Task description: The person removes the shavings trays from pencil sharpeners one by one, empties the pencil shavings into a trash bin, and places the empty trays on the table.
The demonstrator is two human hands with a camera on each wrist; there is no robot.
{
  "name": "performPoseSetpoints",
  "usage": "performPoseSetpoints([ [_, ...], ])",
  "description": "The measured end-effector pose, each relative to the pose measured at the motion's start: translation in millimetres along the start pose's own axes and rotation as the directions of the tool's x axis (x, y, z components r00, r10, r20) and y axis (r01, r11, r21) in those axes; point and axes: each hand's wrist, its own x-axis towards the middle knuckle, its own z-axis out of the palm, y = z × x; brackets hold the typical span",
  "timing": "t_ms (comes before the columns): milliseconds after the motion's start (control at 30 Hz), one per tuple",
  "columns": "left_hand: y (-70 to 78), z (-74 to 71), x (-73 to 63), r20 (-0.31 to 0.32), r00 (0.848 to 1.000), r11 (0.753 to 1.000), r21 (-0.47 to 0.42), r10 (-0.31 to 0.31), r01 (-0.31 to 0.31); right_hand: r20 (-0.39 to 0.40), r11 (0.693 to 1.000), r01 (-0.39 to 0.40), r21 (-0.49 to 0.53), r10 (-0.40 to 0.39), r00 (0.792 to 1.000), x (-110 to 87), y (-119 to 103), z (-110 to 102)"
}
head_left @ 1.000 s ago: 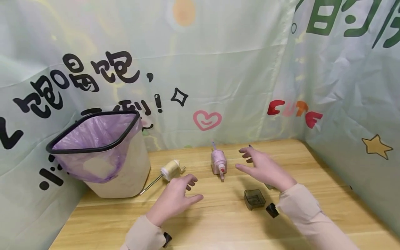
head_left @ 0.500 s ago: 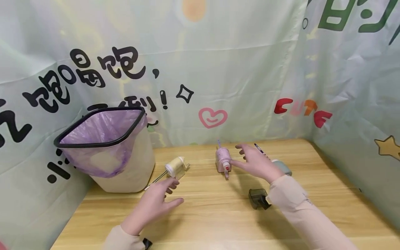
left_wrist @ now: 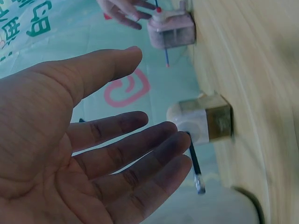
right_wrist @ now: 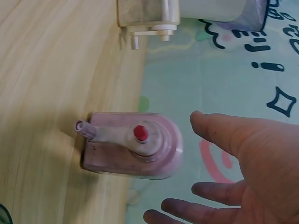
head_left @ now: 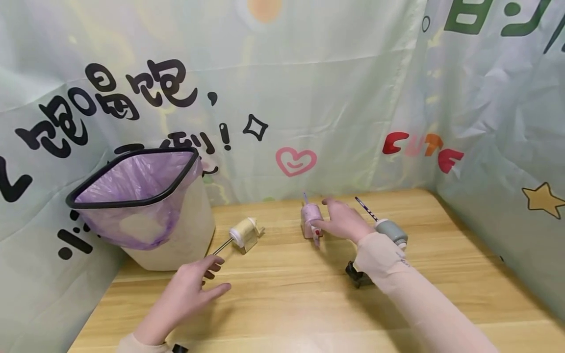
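A pink crank pencil sharpener [head_left: 311,215] stands mid-table with a pencil in its far end; in the right wrist view its crank shows a red tip. My right hand [head_left: 346,220] is just right of it, thumb and fingers spread around it without gripping. A yellow crank pencil sharpener [head_left: 244,234] stands farther left, with a dark pencil [head_left: 222,246] sticking out towards the front left. Near that pencil's end hovers my left hand [head_left: 190,284], its fingers loosely extended and holding nothing. In the left wrist view the left palm [left_wrist: 37,135] is bare.
A grey-blue crank sharpener [head_left: 391,231] with a striped pencil [head_left: 366,208] stands right of my right forearm. Partly hidden under that wrist is a dark translucent tray [head_left: 364,280]. A bin [head_left: 194,240] lined with a purple bag stands at the left. Printed cloth [head_left: 344,113] hangs behind.
My right hand has moved left and down to the pink sharpener. My left hand has drawn back towards the lower left. The grey-blue sharpener has come into view from behind the right arm.
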Motion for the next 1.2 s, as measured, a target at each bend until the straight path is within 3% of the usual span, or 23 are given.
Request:
performPoseSetpoints([
  [200, -5.7, -4.7, -6.9, 0.032, 0.999, 0.999, 0.024, -0.031, 0.030, 0.012, 1.000, -0.025, 0.002, 0.025, 1.000, 9.6, -4, 9],
  [400, -10.8, -1.5, -8.7, 0.043, 0.999, 1.000, 0.009, -0.003, 0.003, 0.013, 0.997, -0.063, 0.033, 0.062, 0.998, 16.2, -6, 18],
  [633, -13.0, -1.2, -10.3, 0.059, 0.996, 0.998, -0.004, -0.064, 0.064, 0.007, 0.994, -0.104, 0.027, 0.104, 0.995, 22.4, -12, 26],
  [833, -14.8, -0.6, -12.5, 0.062, 0.996, 0.998, -0.004, -0.068, 0.068, -0.019, 0.991, -0.127, 0.040, 0.128, 0.992, 26.7, -14, 32],
  [1200, -15.3, 0.4, -13.4, 0.087, 0.991, 0.994, -0.011, -0.103, 0.105, -0.022, 0.996, -0.076, 0.051, 0.077, 0.997, 35.0, -11, 36],
])
